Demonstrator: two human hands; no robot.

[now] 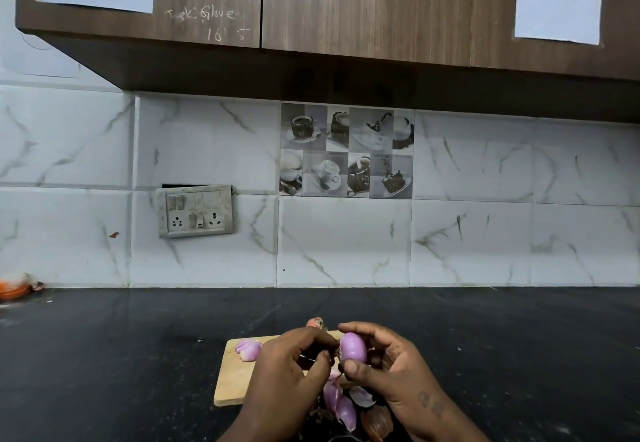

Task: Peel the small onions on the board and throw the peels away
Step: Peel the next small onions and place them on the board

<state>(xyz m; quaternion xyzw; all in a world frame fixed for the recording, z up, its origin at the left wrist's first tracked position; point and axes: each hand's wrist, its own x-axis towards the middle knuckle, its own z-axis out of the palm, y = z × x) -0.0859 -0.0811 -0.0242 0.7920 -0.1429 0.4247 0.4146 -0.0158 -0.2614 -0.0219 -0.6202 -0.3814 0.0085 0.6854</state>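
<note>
The wooden wall cabinets [311, 9] fill the top of the view. Chalk marks on the left door read "Glove" with "16" below. Those on the right door look like "OC", underlined. The other chalk marks are too faint to read. Below them is the marble-patterned tiled wall [346, 244], with a picture tile of coffee cups [346, 151] and a switch plate [195, 211] that has two sockets.

The black desk [104, 355] runs the full width. It has wide bare stretches to the left and right of the work, and more room behind it up to the wall. A blurred orange object [14, 290] sits at the desk's far left edge.

The wooden cutting board [232, 376] lies at the bottom centre, its left and near edges in view and its right part hidden by the hands. The left hand [287, 372] and right hand [391, 369] are close together above it. The right holds a small onion [353, 348], purple and mostly bare, between thumb and fingers. The left fingertips pinch at its left end.

Peeled onions [247, 350] rest on the board's far left corner. Purple onion pieces [341, 405] and a brown unpeeled onion [377, 424] lie under the hands. Another unpeeled one [316, 323] sits just beyond the board.
</note>
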